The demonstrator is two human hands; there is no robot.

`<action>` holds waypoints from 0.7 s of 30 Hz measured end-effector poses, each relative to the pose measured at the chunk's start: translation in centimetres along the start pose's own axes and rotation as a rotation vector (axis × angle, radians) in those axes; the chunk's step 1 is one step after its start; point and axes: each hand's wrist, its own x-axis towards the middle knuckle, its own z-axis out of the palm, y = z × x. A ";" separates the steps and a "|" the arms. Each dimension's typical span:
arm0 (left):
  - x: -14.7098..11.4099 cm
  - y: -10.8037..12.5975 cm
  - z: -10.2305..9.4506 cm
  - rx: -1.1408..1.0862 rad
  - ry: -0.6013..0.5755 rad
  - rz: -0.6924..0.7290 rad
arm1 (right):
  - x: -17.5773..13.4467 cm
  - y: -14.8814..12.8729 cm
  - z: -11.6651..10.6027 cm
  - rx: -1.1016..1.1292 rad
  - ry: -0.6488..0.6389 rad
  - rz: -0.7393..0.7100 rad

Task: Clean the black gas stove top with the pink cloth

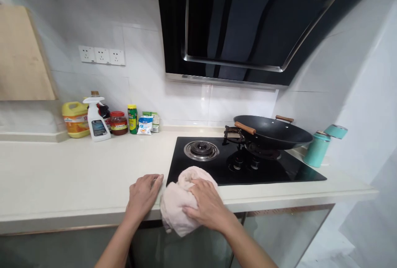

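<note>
Far left, along the back edge of the counter [77,173]: yellow jug [76,120], white spray bottle [98,122], red-lidded jar [118,123], green bottle [132,120], small blue-white packet [144,125]; all untouched. Left hand [143,193] rests palm down by the counter's front edge, just left of the hob [279,175], fingers relaxed, nothing in grasp; looks like a brace. Pale cloth [178,208], bunched, lies over the hob's front-left corner and hangs past the counter's front edge. Right hand [207,204] on top of it, fingers and thumb clamped on the cloth. Step in hand reads as wiping that corner and the counter edge beside it; stroke direction can't be told. Behind the cloth, near the hob's left edge, left burner [201,149], no pan support on it. Toward the hob's right side, knobs [238,163], then wok [276,131]. Teal flask [316,150] stands by the hob's right edge, lid tilted open. Next move, my guess, calls for a firm grip, loose folds gathered up off the front edge, pressure kept flat, and care round the burner and knobs
</note>
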 end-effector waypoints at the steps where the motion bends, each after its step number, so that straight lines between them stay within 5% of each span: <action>1: 0.0 0.0 0.0 -0.004 -0.005 -0.004 | -1.4 1.0 -0.4 -0.005 0.016 0.019; 12: -0.1 0.9 -0.6 0.060 -0.079 -0.007 | -13.3 13.7 -6.9 -0.328 0.106 0.453; 16: -0.1 1.3 -0.6 0.088 -0.078 0.011 | -13.1 13.4 -6.8 -0.408 0.130 0.483; 21: -0.1 1.8 -0.6 0.099 -0.074 0.011 | -8.8 8.3 -5.2 -0.390 0.018 0.403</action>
